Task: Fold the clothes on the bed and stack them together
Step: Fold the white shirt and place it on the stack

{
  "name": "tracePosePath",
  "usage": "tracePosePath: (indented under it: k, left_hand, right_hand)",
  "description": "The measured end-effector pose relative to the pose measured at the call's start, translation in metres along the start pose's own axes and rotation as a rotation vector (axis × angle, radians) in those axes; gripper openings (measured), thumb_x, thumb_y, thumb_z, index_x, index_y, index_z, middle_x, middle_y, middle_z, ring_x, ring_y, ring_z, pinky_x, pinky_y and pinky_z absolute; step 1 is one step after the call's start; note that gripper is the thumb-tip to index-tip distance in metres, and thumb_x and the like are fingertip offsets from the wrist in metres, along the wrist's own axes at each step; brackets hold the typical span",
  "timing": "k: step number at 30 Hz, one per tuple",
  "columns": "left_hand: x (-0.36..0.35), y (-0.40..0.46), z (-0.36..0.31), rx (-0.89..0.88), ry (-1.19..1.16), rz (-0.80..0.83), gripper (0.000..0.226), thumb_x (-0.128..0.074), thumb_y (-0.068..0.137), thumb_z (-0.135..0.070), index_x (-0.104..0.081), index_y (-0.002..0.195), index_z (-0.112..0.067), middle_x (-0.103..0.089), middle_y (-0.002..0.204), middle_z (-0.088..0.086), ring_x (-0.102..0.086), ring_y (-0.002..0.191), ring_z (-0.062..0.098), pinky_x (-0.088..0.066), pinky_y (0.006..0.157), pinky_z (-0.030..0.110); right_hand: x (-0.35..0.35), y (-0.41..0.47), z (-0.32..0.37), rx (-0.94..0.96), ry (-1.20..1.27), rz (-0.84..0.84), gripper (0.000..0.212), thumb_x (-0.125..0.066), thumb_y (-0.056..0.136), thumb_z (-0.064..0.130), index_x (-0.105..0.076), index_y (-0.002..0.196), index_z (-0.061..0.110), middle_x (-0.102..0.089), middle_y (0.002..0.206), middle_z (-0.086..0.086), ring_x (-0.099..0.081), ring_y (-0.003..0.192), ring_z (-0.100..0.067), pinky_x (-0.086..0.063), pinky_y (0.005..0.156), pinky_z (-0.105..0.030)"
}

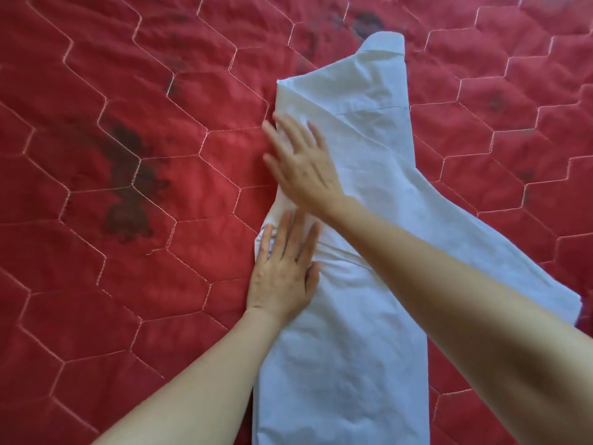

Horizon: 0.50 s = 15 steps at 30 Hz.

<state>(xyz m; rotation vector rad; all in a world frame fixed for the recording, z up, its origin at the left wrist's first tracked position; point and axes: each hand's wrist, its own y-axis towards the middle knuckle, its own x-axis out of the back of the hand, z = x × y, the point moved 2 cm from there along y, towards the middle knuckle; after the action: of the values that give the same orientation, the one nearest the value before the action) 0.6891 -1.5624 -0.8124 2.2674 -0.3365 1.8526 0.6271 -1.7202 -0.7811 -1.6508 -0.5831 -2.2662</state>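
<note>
A white shirt (362, 342) lies on the red quilted bed (128, 187), folded into a long narrow strip with its collar at the far end. One sleeve runs diagonally across it toward the lower right. My left hand (282, 271) rests flat on the shirt's left edge, fingers spread. My right hand (305, 165) lies flat further up the same edge, fingers apart, with its forearm crossing over the shirt. Neither hand grips the cloth.
The red quilt with pale hexagonal stitching and dark flower prints fills the whole view. No other clothes show in the frame.
</note>
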Motion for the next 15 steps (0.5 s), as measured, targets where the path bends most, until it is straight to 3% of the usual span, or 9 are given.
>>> tracePosePath:
  k: [2,5,10,13,15]
  left_hand:
    - [0.001,0.002,0.001,0.010,0.002,-0.012,0.058,-0.037,0.093,-0.035,-0.042,0.145,-0.011,-0.033,0.153,0.017,-0.028,0.143,0.034,-0.016,0.117,0.051]
    - [0.001,0.002,0.001,0.015,0.004,0.005,0.058,-0.035,0.095,-0.036,-0.034,0.150,-0.015,-0.026,0.156,0.016,-0.022,0.146,0.032,-0.015,0.118,0.052]
    - [0.000,0.001,0.001,0.001,0.035,0.002,0.058,-0.033,0.097,-0.037,-0.034,0.150,-0.014,-0.024,0.157,0.016,-0.020,0.146,0.033,-0.012,0.118,0.053]
    - [0.000,0.001,0.001,0.001,0.043,-0.014,0.057,-0.033,0.097,-0.037,-0.034,0.149,-0.015,-0.025,0.157,0.017,-0.021,0.146,0.033,-0.011,0.119,0.052]
    - [0.000,0.001,0.001,-0.006,0.056,-0.015,0.058,-0.033,0.097,-0.037,-0.033,0.150,-0.014,-0.025,0.157,0.017,-0.020,0.146,0.032,-0.008,0.119,0.051]
  right_hand:
    - [-0.012,-0.022,-0.002,0.059,-0.098,0.232,0.050,-0.028,0.104,0.040,-0.029,0.150,0.021,-0.023,0.158,-0.005,-0.019,0.147,-0.019,-0.008,0.120,-0.044]
    - [-0.020,-0.005,-0.025,-0.055,-0.201,0.320,0.054,-0.014,0.103,0.046,-0.009,0.154,0.030,-0.005,0.162,0.001,-0.001,0.150,-0.016,0.003,0.120,-0.045]
    - [-0.009,0.036,-0.065,-0.308,-0.185,0.286,0.055,-0.016,0.104,0.044,-0.007,0.155,0.024,-0.001,0.163,-0.006,0.002,0.150,-0.020,0.002,0.120,-0.046]
    - [-0.004,-0.002,-0.051,-0.414,-0.153,0.200,0.055,-0.017,0.103,0.045,-0.011,0.154,0.025,-0.007,0.162,-0.008,-0.003,0.150,-0.022,0.002,0.119,-0.047]
    - [-0.002,-0.057,-0.041,-0.390,-0.139,0.242,0.055,-0.019,0.103,0.044,-0.013,0.154,0.024,-0.008,0.162,-0.009,-0.004,0.150,-0.024,0.004,0.118,-0.047]
